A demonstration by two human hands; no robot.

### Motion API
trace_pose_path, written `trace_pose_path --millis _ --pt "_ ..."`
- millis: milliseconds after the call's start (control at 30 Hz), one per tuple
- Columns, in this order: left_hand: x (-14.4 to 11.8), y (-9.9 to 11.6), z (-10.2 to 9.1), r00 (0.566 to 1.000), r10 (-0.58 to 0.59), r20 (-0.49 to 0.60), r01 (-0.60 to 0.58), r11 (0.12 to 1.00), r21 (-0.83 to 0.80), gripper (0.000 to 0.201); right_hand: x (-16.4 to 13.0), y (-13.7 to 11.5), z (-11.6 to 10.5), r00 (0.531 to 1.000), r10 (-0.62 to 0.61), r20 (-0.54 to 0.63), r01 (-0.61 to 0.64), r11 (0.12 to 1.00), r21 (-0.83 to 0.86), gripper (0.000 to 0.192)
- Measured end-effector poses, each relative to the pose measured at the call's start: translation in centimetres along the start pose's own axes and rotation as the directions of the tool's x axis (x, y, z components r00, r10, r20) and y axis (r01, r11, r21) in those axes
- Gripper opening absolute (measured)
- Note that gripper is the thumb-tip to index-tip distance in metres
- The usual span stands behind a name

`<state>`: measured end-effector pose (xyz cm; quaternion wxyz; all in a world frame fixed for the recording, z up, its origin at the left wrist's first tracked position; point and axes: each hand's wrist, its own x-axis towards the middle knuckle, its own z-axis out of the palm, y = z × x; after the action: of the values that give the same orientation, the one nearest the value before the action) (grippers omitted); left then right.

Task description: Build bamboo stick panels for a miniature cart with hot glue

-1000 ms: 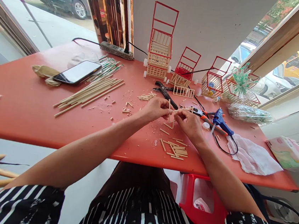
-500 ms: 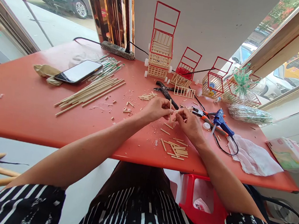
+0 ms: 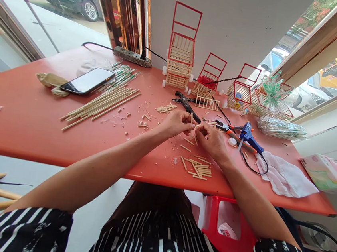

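Note:
Over the middle of the table, my left hand [image 3: 178,124] pinches a short wooden stick [image 3: 191,119] that stands upright between thumb and fingers. My right hand [image 3: 211,137] is closed right beside it, its fingertips at a small piece of joined sticks that they partly hide. The two hands nearly touch. Below them lie loose short sticks [image 3: 201,170] in a small pile near the table's front edge. Left of my left hand is a heap of smaller cut pieces [image 3: 166,108]. A ladder-like stick frame [image 3: 207,103] rests behind my hands.
Miniature stick carts with red handles [image 3: 182,49] stand along the wall. A blue glue gun [image 3: 251,136], pliers [image 3: 224,126] and black-handled cutters [image 3: 187,104] lie close by. Long sticks [image 3: 104,105] and a phone [image 3: 88,80] are at left, a white cloth [image 3: 286,176] at right.
My right hand has shifted slightly left, closer to my left hand. The left hand keeps its pinch on the upright stick, and the things on the table stay put.

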<state>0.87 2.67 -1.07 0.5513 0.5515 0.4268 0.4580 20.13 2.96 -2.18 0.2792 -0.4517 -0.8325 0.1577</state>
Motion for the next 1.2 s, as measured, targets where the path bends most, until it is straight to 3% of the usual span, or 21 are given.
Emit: trace_pose_path --millis 600,800,1200 --pt "0.1 -0.6 -0.2 0.999 -0.029 0.016 0.029 0.999 0.029 0.013 -0.3 -0.8 -0.1 1.000 0.001 0.005 -0.002 0.998 0.066 0.016" --pt "0.4 -0.3 -0.6 0.998 -0.006 -0.057 0.008 0.999 0.036 0.016 -0.4 -1.1 -0.9 0.999 -0.028 -0.029 0.030 0.998 0.061 0.014" --pt "0.4 -0.1 -1.0 0.991 0.031 -0.129 -0.028 0.999 0.029 0.014 -0.8 0.1 -0.9 0.993 -0.035 0.112 0.039 0.999 -0.033 0.010"
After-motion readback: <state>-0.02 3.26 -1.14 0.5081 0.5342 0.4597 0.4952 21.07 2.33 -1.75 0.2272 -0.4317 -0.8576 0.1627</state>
